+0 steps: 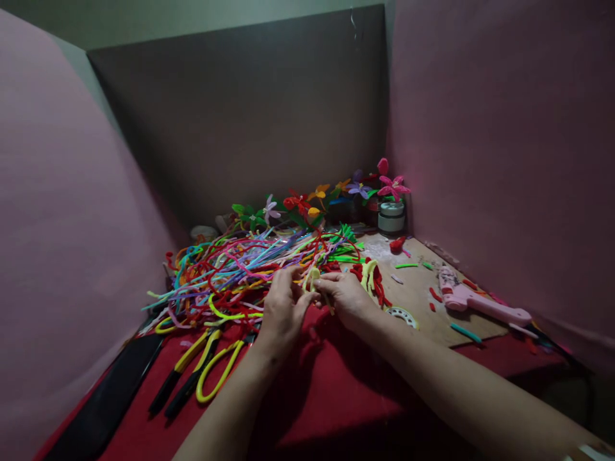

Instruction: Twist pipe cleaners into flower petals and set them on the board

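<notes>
Head view: pinching a fuzzy, pale-yellow loop (314, 275) between thumb and fingers of the right hand (348, 296), over red cloth (331, 384); curling the fingers of the left hand (281, 309) close beside it, impossible to tell whether gripping. Working amid a tangled heap of velvety stems (240, 259) at ten o'clock, soft-petalled flowers (296, 203) at twelve, a smooth pink glue gun (475, 303) at three and a yellow-and-black-handled tool (190, 355) at eight.

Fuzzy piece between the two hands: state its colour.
The fuzzy piece is pale yellow, best seen in the head view.
</notes>
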Action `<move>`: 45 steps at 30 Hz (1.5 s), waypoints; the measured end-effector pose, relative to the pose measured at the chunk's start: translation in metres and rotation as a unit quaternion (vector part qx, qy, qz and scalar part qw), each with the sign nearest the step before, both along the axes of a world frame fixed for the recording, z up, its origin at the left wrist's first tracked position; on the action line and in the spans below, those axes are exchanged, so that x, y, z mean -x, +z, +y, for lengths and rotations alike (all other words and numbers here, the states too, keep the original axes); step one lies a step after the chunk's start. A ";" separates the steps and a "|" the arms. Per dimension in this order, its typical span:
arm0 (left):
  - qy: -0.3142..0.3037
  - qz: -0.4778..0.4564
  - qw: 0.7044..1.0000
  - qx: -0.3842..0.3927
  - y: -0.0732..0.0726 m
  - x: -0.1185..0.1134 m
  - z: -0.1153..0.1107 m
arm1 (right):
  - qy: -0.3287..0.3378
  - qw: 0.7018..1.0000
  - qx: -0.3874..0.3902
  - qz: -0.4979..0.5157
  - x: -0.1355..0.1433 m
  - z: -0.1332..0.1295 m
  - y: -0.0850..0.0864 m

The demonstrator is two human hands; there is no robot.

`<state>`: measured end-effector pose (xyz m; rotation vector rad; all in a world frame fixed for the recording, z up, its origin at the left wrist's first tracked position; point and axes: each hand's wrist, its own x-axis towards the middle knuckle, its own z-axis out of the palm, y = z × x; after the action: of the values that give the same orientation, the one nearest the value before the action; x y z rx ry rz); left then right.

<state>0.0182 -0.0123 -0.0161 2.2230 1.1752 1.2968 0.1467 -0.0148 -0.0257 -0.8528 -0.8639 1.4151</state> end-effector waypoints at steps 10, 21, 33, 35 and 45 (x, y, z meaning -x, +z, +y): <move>-0.131 -0.262 0.864 0.409 0.015 0.008 0.003 | 0.025 0.999 -0.004 0.047 -0.001 0.000 0.001; -0.030 -0.121 0.983 0.134 0.008 0.000 -0.003 | 0.050 0.998 -0.020 0.019 0.001 -0.004 0.002; -0.048 0.048 0.991 0.114 0.007 0.004 -0.005 | 0.079 0.997 -0.003 -0.003 -0.006 0.000 -0.002; -0.049 0.035 0.989 0.136 0.008 0.003 -0.006 | 0.071 0.997 -0.020 -0.008 -0.006 0.002 -0.004; -0.179 -0.092 0.937 0.285 0.015 0.000 -0.006 | 0.070 0.995 -0.011 0.066 -0.003 0.001 -0.004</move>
<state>0.0179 -0.0179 -0.0010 1.7391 0.8759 0.8538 0.1500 -0.0133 -0.0295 -0.6842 -0.8501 1.5630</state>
